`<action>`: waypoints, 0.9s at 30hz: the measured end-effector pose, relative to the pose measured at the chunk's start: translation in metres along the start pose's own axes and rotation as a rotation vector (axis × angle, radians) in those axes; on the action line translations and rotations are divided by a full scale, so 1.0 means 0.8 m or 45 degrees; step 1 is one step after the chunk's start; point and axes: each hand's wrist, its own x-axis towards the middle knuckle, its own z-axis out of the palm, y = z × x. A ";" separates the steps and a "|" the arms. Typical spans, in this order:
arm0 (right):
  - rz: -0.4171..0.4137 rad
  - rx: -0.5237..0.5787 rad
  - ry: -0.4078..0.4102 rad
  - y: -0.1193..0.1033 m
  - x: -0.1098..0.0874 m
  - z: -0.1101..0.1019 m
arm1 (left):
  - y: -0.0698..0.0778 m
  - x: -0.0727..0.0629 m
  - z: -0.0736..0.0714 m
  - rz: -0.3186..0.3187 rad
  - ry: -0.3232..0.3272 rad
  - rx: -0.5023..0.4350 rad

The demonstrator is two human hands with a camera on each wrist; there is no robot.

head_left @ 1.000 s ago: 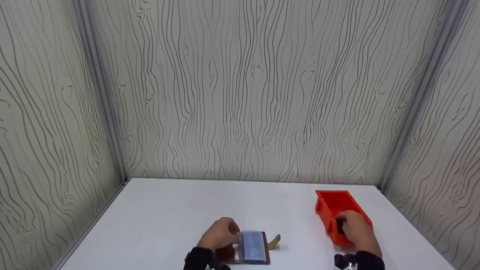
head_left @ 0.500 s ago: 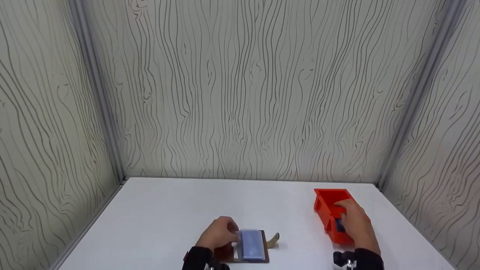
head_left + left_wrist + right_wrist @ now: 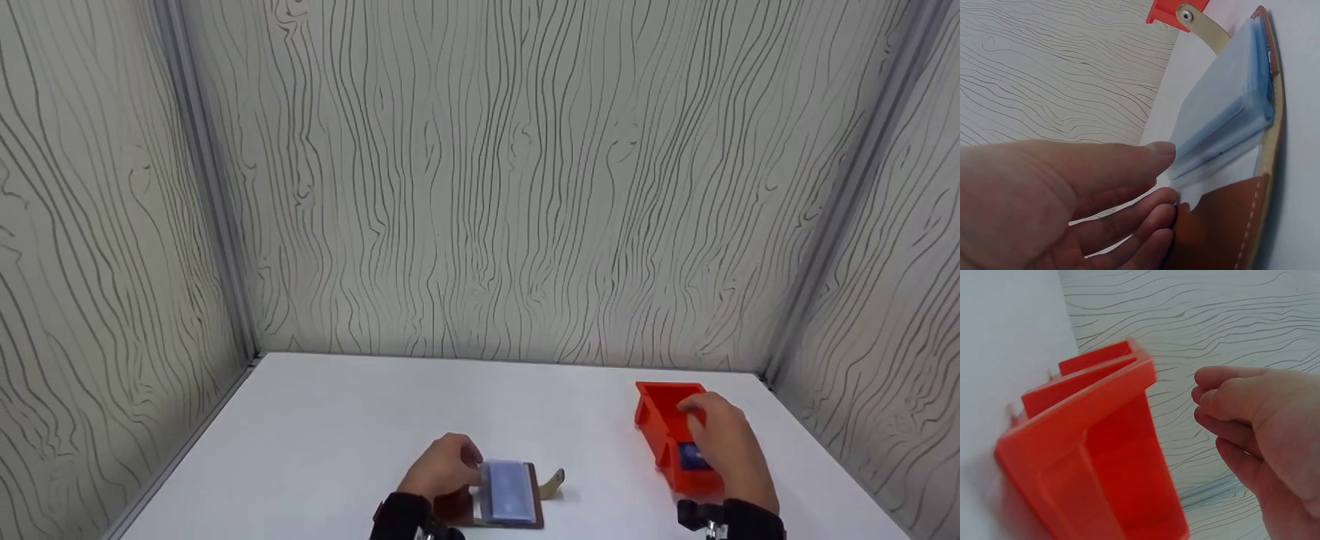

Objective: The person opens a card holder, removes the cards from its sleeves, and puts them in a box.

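Note:
A brown leather card holder (image 3: pixel 1219 225) lies spread on the white table, its stack of clear plastic sleeves (image 3: pixel 511 491) facing up. My left hand (image 3: pixel 444 469) is at the inner edge of the sleeves and pinches one between thumb and finger, while the other fingers lie by the brown cover. A tan strap with a snap (image 3: pixel 1204 31) sticks out from the holder's right side. Over the red bin (image 3: pixel 664 431) hovers my right hand (image 3: pixel 727 442), fingers loosely bent and holding nothing. A flat dark blue piece, perhaps a card (image 3: pixel 691 456), lies in the bin's near part.
The white table (image 3: pixel 360 412) runs back to a wood-grain patterned wall (image 3: pixel 465 187). Similar panels stand on the left and right, joined by grey corner posts (image 3: pixel 202 165).
My right hand has risen out of the red bin and its fingers have loosened, leaving the dark blue piece in view there. The left hand stays at the card holder's sleeves.

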 end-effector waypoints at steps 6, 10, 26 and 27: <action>-0.185 0.024 0.024 -0.051 -0.009 -0.005 | 0.000 0.003 0.002 0.002 0.003 -0.015; -0.283 0.089 -0.150 -0.092 -0.016 0.011 | -0.002 0.001 0.001 0.043 0.008 -0.015; -0.337 -0.133 -0.682 -0.204 -0.042 0.138 | -0.011 0.000 -0.001 0.059 -0.004 -0.095; -0.346 -0.164 -0.680 -0.205 -0.044 0.142 | -0.011 0.001 0.000 0.055 -0.003 -0.097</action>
